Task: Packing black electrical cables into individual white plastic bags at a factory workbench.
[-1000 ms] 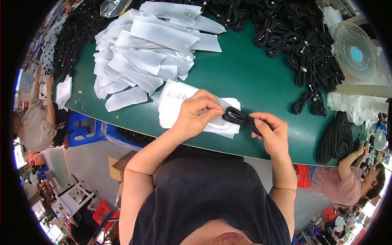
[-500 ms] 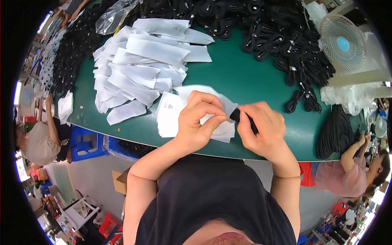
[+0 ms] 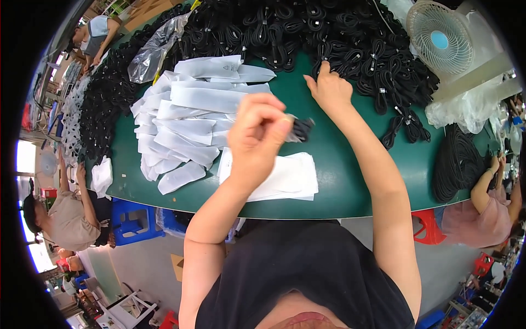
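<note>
My left hand (image 3: 256,140) is raised over the table with thumb and fingers pinched. A black cable bundle (image 3: 300,130) in a thin translucent pouch sticks out to the right of its fingertips, blurred by motion. My right hand (image 3: 332,90) reaches far forward, its index finger at the near edge of the pile of coiled black cables (image 3: 378,63) and its thumb apart. Below my left hand lies a stack of flat white pouches (image 3: 290,178). Left of that hand is a heap of filled white pouches (image 3: 186,131).
A clear plastic bag (image 3: 156,49) lies behind the heap on the green table (image 3: 350,175). More black cables (image 3: 107,93) line the left side. At the right are a fan (image 3: 439,39), crumpled plastic (image 3: 460,107) and a large cable coil (image 3: 457,164). Other people sit at both sides.
My right hand has let go of the black cable bundle and moved forward to the cable pile. My left hand has lifted the pouched bundle off the stack.
</note>
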The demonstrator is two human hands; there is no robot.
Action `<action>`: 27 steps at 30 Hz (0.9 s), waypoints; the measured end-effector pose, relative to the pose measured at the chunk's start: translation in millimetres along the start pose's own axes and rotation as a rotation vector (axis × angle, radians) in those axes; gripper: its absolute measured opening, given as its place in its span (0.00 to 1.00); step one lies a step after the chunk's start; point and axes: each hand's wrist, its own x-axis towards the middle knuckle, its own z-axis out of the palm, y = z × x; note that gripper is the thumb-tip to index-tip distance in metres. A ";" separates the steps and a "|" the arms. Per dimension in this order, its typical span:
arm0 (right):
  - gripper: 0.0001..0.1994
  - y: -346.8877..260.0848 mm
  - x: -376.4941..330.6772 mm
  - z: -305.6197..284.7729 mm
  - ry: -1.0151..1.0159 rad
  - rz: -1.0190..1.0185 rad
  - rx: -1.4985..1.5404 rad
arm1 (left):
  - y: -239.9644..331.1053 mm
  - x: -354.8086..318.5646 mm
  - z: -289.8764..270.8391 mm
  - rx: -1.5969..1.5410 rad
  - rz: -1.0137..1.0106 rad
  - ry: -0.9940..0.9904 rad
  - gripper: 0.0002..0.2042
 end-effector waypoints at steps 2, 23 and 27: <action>0.36 -9.2 4.3 16.4 0.033 0.022 -0.088 | -3.6 -0.6 -1.3 -0.028 -0.017 0.023 0.03; 0.08 -34.3 -41.5 -80.8 0.206 -0.277 1.034 | -27.9 3.0 -5.9 -0.333 -0.380 0.231 0.05; 0.11 -43.7 -69.8 -112.0 0.157 -0.510 0.930 | -28.1 -3.0 -5.7 -0.399 -0.413 0.208 0.05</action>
